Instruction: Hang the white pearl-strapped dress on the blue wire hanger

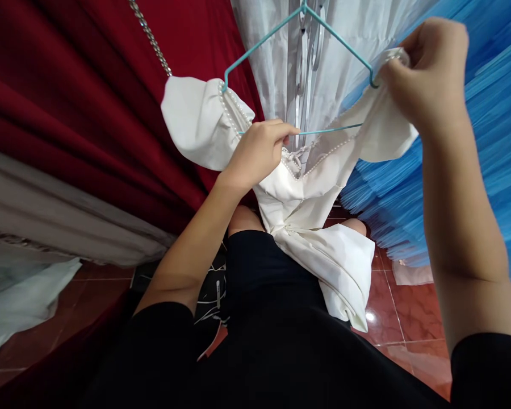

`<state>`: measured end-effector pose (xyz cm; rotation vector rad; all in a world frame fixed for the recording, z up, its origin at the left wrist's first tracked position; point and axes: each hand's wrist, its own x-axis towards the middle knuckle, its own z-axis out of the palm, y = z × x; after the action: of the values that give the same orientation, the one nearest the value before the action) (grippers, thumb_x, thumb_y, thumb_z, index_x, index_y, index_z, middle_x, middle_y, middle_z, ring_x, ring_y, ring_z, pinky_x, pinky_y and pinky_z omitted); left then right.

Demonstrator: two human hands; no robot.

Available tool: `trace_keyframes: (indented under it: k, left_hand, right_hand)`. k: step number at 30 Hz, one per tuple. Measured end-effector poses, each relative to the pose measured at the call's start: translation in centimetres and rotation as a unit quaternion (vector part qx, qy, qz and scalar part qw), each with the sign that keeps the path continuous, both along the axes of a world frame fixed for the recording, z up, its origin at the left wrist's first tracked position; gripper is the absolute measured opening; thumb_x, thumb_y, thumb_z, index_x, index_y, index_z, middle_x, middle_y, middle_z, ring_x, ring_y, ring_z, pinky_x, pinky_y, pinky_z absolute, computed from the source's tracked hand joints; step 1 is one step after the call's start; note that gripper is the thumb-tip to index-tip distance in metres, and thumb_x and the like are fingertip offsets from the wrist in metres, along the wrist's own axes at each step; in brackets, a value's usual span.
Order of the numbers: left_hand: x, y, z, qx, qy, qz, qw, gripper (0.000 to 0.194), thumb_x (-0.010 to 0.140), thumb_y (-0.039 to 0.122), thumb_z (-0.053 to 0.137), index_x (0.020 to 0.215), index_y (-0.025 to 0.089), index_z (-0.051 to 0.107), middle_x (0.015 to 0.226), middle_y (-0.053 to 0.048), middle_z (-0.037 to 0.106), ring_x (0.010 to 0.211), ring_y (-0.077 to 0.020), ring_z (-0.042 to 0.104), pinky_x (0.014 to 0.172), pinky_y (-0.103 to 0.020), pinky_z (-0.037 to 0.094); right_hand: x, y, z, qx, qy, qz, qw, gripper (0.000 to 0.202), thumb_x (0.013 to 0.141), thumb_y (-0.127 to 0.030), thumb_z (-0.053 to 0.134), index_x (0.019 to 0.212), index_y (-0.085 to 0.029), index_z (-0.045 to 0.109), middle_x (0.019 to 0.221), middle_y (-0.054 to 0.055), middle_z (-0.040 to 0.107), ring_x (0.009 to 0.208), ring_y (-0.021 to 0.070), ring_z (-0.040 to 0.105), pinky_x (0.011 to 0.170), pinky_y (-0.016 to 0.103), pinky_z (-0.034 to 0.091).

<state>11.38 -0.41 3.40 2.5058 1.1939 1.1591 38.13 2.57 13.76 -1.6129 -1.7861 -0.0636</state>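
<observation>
A white dress (281, 193) with pearl trim along its neckline hangs on a thin teal wire hanger (264, 40). My left hand (262, 149) is closed at the hanger's bottom bar, over the left side of the bodice. At the upper right, my right hand (430, 74) pinches the dress's right shoulder edge beside the hanger's end. The left puff sleeve spreads out past the hanger's left end. Below a gathered waist, the skirt drapes across my lap and toward the right.
Red fabric (196, 34) hangs at the left, with grey cloth (59, 199) lower down. Sheer white fabric (272, 68) is behind the hanger, blue tulle (485, 142) at the right. A beaded chain (149, 34) hangs upper left above red floor tiles (387, 295).
</observation>
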Motion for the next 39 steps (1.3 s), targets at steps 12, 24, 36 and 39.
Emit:
trace_keyframes:
  k: [12, 24, 36, 39]
  left_hand:
    - [0.2, 0.2, -0.5, 0.022, -0.002, 0.019, 1.000, 0.041, 0.095, 0.005, 0.043, 0.108, 0.027, 0.075, 0.099, -0.004, 0.073, 0.095, -0.0229, 0.068, 0.094, -0.040, 0.053]
    - [1.1, -0.3, -2.4, 0.052, -0.007, 0.066, 0.996, 0.030, 0.098, 0.015, 0.054, 0.120, 0.028, 0.069, 0.121, -0.004, 0.072, 0.118, -0.0271, 0.064, 0.118, -0.051, 0.042]
    - [-5.2, 1.2, -0.6, 0.124, -0.102, 0.251, 0.954, 0.040, 0.101, 0.027, 0.064, 0.137, 0.031, 0.046, 0.146, 0.001, 0.051, 0.142, -0.0227, 0.042, 0.128, -0.045, 0.026]
    - [-7.1, 3.1, 0.0, 0.041, -0.064, 0.234, 0.969, 0.018, 0.108, 0.022, 0.050, 0.124, 0.026, 0.055, 0.123, 0.003, 0.065, 0.121, -0.0158, 0.058, 0.117, -0.039, 0.039]
  right_hand:
    - [-4.1, -3.6, -7.6, 0.134, -0.124, 0.212, 0.960, 0.040, 0.087, -0.025, 0.060, 0.126, -0.029, 0.056, 0.131, 0.011, 0.059, 0.123, 0.0323, 0.055, 0.107, 0.054, 0.048]
    - [-7.6, -1.1, -14.9, 0.161, -0.019, 0.153, 0.975, 0.040, 0.109, -0.042, 0.031, 0.119, -0.029, 0.068, 0.098, 0.006, 0.066, 0.104, 0.0266, 0.061, 0.108, 0.052, 0.043]
    - [-7.4, -1.4, -14.1, 0.168, -0.008, 0.139, 0.976, 0.037, 0.109, -0.045, 0.039, 0.105, -0.027, 0.071, 0.088, 0.004, 0.064, 0.093, 0.0243, 0.060, 0.103, 0.049, 0.046]
    - [-7.0, -1.4, -13.8, 0.166, -0.012, 0.131, 0.977, 0.035, 0.108, -0.042, 0.040, 0.104, -0.026, 0.070, 0.086, 0.004, 0.064, 0.094, 0.0246, 0.060, 0.104, 0.050, 0.045]
